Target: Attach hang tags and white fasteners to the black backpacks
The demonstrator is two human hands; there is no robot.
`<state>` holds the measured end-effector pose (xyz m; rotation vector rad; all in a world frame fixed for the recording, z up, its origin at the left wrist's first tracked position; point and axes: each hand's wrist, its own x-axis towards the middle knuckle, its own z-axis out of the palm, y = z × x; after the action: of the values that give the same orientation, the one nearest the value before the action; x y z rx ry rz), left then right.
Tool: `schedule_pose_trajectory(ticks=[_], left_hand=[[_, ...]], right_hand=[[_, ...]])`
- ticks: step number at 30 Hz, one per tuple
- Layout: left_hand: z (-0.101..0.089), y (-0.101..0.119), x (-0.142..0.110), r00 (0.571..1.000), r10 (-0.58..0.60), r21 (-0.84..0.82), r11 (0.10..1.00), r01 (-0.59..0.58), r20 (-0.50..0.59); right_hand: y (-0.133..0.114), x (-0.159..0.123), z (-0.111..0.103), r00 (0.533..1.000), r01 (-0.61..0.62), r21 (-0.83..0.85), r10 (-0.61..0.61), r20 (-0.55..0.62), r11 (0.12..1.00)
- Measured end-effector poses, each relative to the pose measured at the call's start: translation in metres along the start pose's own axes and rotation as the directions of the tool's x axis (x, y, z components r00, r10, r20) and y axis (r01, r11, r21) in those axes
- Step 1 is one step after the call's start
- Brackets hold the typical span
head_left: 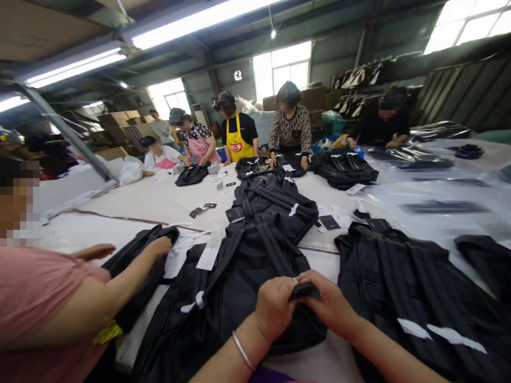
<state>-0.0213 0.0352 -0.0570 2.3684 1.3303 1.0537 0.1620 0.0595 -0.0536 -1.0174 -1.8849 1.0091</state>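
Note:
A black backpack (243,276) lies in front of me, straps upward, a white paper tag (210,252) hanging near its top. White paper (194,302) is wrapped around its left strap. Over the pack's lower right side, my left hand (275,304) and my right hand (332,302) meet. Both are closed on a black strap piece (305,291), whose folded end shows between the fingers. Where the rest of this strap runs is hidden by my hands. On my left wrist sits a silver bangle (242,351).
Another black backpack (403,276) lies to my right, and more backpacks (275,194) stretch along the white table (131,197). At left, a co-worker in a pink shirt (51,298) handles a black bag (136,255). Several people work across the table. Black cards (329,222) and clear plastic (435,205) lie around.

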Motion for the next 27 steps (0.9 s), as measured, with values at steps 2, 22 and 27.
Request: schedule_pose_trajectory(ticks=[2,22,27], left_hand=[[-0.002,0.01,-0.008,0.999,0.026,0.025,0.999,-0.027,0.039],[-0.189,-0.097,-0.19,-0.041,-0.988,-0.316,0.009,0.949,-0.15],[-0.184,-0.114,-0.2,-0.124,-0.991,-0.359,-0.135,0.924,0.051]], right_hand=[[0.008,-0.008,0.006,0.999,0.036,-0.035,-0.037,-0.01,0.999],[0.128,-0.105,0.035,0.975,0.064,-0.303,0.004,0.221,0.951],[0.103,-0.086,0.034,0.853,-0.474,-0.311,0.517,0.069,0.824]])
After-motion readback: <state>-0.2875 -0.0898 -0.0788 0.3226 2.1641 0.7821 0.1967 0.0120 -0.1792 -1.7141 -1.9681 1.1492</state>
